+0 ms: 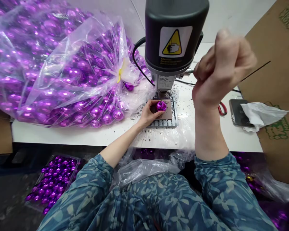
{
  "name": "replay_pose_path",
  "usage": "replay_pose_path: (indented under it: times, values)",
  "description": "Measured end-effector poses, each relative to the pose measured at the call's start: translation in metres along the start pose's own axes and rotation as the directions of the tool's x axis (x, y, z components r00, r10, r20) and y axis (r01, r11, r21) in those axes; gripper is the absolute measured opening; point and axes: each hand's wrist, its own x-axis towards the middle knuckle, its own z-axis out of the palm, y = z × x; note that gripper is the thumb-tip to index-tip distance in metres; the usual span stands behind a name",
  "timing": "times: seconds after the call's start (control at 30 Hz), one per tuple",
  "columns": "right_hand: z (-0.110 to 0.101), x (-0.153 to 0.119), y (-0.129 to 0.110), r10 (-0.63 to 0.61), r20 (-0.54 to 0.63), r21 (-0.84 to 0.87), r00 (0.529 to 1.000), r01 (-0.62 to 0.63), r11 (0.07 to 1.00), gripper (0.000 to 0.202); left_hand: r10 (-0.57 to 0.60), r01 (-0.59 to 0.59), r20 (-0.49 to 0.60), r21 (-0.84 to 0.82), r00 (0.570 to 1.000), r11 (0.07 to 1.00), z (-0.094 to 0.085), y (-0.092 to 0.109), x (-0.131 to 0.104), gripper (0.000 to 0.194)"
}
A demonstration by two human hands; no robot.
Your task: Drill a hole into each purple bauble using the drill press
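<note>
My left hand [149, 112] pinches a shiny purple faceted ball [161, 106] between thumb and fingers. The ball sits on a small brownish board [168, 115] over the slotted metal base [174, 121] of a bench drill press [175, 38]. The press's spindle [162, 94] is directly above the ball; whether the tip touches it I cannot tell. At the right of the machine, my raised right hand [223, 65] is closed around the metal feed lever [188, 72], most of which the fist hides. Dark shavings lie around the base.
A big clear bag [62, 73] of purple balls, tied with yellow, fills the table's left. A clear tray [55, 179] of balls sits below. At the right are red-handled pliers or scissors [223, 109], a phone [238, 112], white tissue [262, 114] and a cardboard box [276, 96].
</note>
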Motion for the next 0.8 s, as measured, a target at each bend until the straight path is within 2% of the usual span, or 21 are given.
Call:
replay_pose_path:
  times: [0.1, 0.2, 0.23, 0.27, 0.3, 0.33, 0.37, 0.4, 0.43, 0.47, 0.5, 0.53, 0.57, 0.63, 0.67, 0.73, 0.8]
  values:
    - [0.016, 0.026, -0.004, 0.161, -0.014, -0.018, 0.987, -0.161, 0.987, 0.056, -0.028, 0.028, -0.022, 0.006, 0.999, 1.000, 0.000, 0.004, 0.002, 0.057]
    - [0.025, 0.040, -0.007, 0.375, -0.035, -0.021, 0.926, -0.376, 0.926, 0.057, 0.019, -0.016, -0.074, 0.046, 0.997, 0.999, -0.011, 0.020, -0.004, 0.048]
    - [0.026, 0.042, -0.007, 0.411, -0.034, -0.019, 0.911, -0.412, 0.911, 0.058, 0.057, -0.054, -0.051, 0.070, 0.997, 0.996, -0.019, 0.030, -0.009, 0.042]
    - [0.027, 0.043, -0.008, 0.423, -0.031, -0.011, 0.906, -0.423, 0.906, 0.058, 0.093, -0.095, 0.021, 0.093, 0.995, 0.991, -0.028, 0.041, -0.018, 0.037]
    - [0.027, 0.043, -0.007, 0.420, -0.033, 0.003, 0.907, -0.420, 0.907, 0.058, 0.115, -0.131, 0.140, 0.113, 0.983, 0.985, -0.039, 0.054, -0.029, 0.033]
    - [0.026, 0.042, -0.007, 0.413, -0.036, 0.021, 0.910, -0.413, 0.911, 0.058, 0.110, -0.156, 0.315, 0.125, 0.943, 0.980, -0.050, 0.066, -0.042, 0.033]
    - [0.026, 0.042, -0.006, 0.398, -0.035, 0.042, 0.917, -0.396, 0.917, 0.058, 0.073, -0.163, 0.507, 0.136, 0.859, 0.977, -0.061, 0.079, -0.058, 0.035]
    - [0.025, 0.041, -0.004, 0.377, -0.028, 0.062, 0.926, -0.375, 0.925, 0.057, 0.014, -0.164, 0.661, 0.167, 0.751, 0.972, -0.071, 0.090, -0.073, 0.039]
    - [0.025, 0.040, -0.003, 0.352, -0.027, 0.080, 0.935, -0.349, 0.934, 0.057, -0.043, -0.174, 0.751, 0.208, 0.659, 0.962, -0.080, 0.099, -0.088, 0.042]
    - [0.025, 0.040, -0.002, 0.335, -0.025, 0.090, 0.942, -0.332, 0.939, 0.056, -0.088, -0.180, 0.795, 0.242, 0.600, 0.953, -0.087, 0.105, -0.099, 0.043]
    - [0.026, 0.040, -0.001, 0.324, -0.034, 0.097, 0.945, -0.320, 0.943, 0.056, -0.108, -0.182, 0.799, 0.262, 0.591, 0.948, -0.093, 0.108, -0.106, 0.042]
    - [0.026, 0.040, 0.000, 0.318, -0.049, 0.100, 0.947, -0.312, 0.945, 0.057, -0.099, -0.180, 0.768, 0.270, 0.633, 0.946, -0.099, 0.108, -0.106, 0.038]
    - [0.027, 0.040, 0.000, 0.313, -0.062, 0.099, 0.948, -0.306, 0.947, 0.057, -0.068, -0.176, 0.701, 0.270, 0.710, 0.947, -0.103, 0.104, -0.099, 0.032]
    - [0.028, 0.040, 0.000, 0.291, -0.069, 0.083, 0.954, -0.285, 0.955, 0.057, 0.010, -0.177, 0.469, 0.314, 0.883, 0.933, -0.112, 0.089, -0.065, 0.025]
    - [0.028, 0.040, 0.000, 0.283, -0.062, 0.073, 0.957, -0.278, 0.958, 0.057, 0.051, -0.179, 0.319, 0.388, 0.946, 0.904, -0.116, 0.079, -0.039, 0.024]
    - [0.028, 0.040, -0.001, 0.280, -0.059, 0.064, 0.958, -0.276, 0.959, 0.056, 0.043, -0.111, 0.127, 0.604, 0.991, 0.789, -0.121, 0.056, 0.019, 0.027]
    - [0.028, 0.039, -0.001, 0.276, -0.075, 0.063, 0.958, -0.272, 0.960, 0.056, -0.044, -0.020, 0.063, 0.763, 0.997, 0.646, -0.123, 0.034, 0.073, 0.032]
